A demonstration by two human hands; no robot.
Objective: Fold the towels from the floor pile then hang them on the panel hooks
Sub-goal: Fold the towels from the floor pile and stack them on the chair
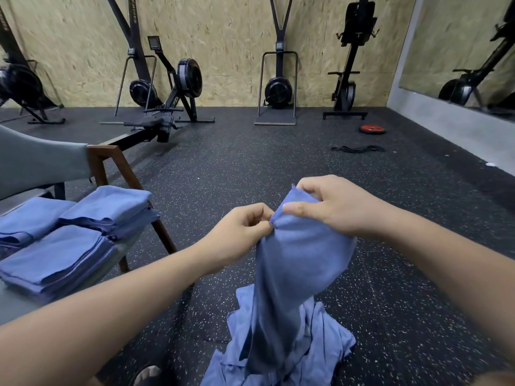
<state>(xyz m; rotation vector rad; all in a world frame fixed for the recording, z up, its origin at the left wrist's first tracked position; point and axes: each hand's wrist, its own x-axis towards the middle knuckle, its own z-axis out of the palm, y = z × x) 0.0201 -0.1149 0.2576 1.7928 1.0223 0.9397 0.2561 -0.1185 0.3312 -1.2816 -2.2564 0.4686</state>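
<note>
A blue towel (pixel 295 263) hangs bunched in front of me, lifted from the loose pile of blue towels (pixel 315 346) on the floor. My left hand (pixel 239 232) pinches its top edge at the left. My right hand (pixel 331 207) grips the upper corner beside it, thumb on the cloth. The two hands nearly touch. Three stacks of folded blue towels (pixel 75 235) lie on a chair seat at my left. No panel hooks are in view.
The wooden-legged chair (pixel 117 168) with a grey back stands at left. Rowing and ski machines (pixel 178 87) line the far board wall. A red weight plate (pixel 372 129) and a black band (pixel 358 148) lie on the black rubber floor. My foot (pixel 147 374) shows at the bottom.
</note>
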